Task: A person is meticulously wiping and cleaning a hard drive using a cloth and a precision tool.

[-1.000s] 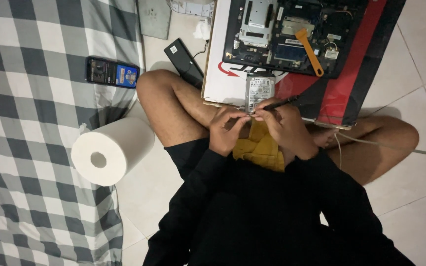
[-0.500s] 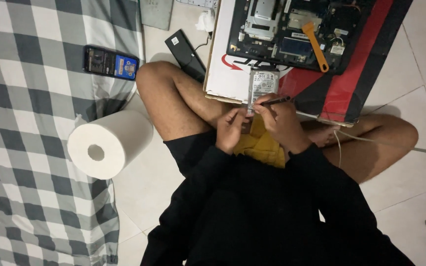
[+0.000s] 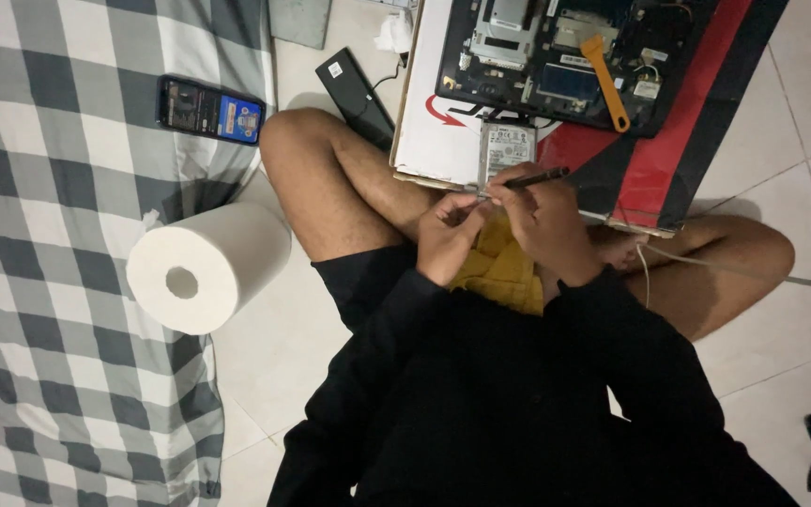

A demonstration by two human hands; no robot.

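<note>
The checked bedcover [image 3: 39, 282] filled the left of the room, and the person sat cross-legged on the tiled floor [image 3: 283, 347] beside it. A red, white and black cardboard box [image 3: 668, 160] lay across the knees, carrying an opened laptop chassis [image 3: 556, 56] with an orange pry tool [image 3: 604, 80] on it. A white paper roll [image 3: 204, 268] rested on the floor against the bedcover, a phone [image 3: 210, 110] lay on the cover, and a black battery pack [image 3: 357, 94] sat by the knee. A silver hard drive [image 3: 506, 150] lay at the box's near edge. The right hand [image 3: 546, 225] was closed on a thin dark screwdriver [image 3: 527, 180]; the left hand [image 3: 448, 235] pinched something at its tip, too small to make out. I judged the step to be fine work at the driver's tip near the drive; the next move would call for a steady, small aim.
</note>
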